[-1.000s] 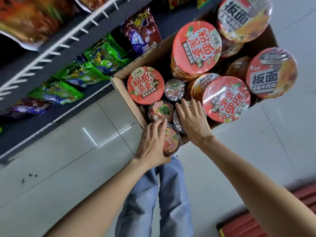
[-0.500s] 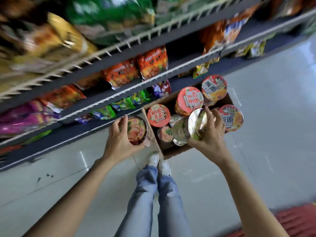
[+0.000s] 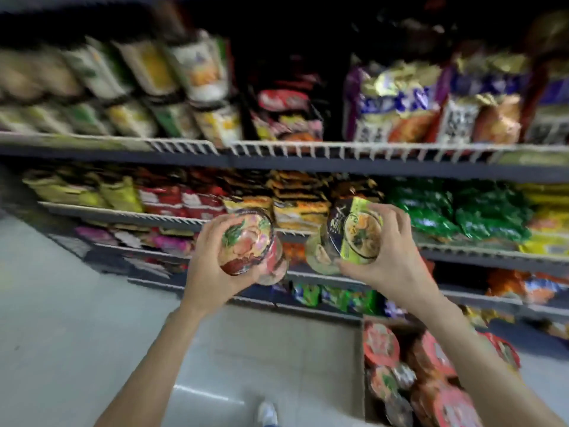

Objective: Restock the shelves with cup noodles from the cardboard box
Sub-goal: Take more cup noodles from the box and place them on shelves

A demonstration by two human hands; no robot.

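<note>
**A cup in each hand, shelves ahead**

I see my left hand (image 3: 212, 266) curled round a red-lidded cup (image 3: 246, 241) and my right hand (image 3: 391, 257) gripping a green-lidded cup (image 3: 357, 235). Packed snack shelves (image 3: 308, 149) stand just beyond them. The cardboard box (image 3: 365, 365) of noodle cups sits low right on the floor.

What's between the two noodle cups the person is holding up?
In the head view, nothing: the pink cup and green-labelled cup are apart, with only the shelf's snack packets behind the gap.
</note>
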